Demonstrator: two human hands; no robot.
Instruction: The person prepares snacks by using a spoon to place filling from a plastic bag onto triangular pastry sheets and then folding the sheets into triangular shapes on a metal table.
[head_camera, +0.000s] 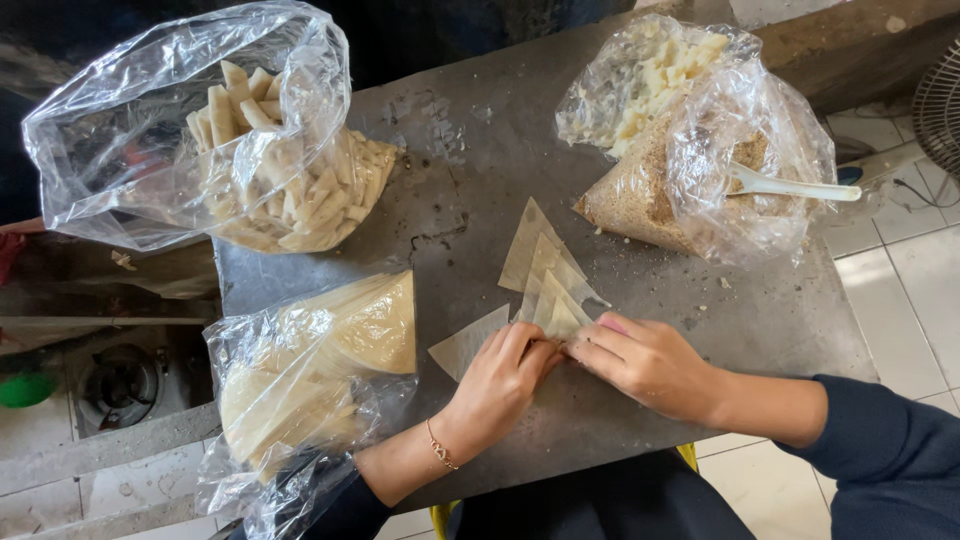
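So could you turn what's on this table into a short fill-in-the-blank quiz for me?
1. Both hands, left hand and right hand, press on thin ____-shaped pastry sheets.
2. A white ____ sticks out of the crumb bag.
3. The left wrist wears a thin ____.

Missing words: triangle; spoon; bracelet
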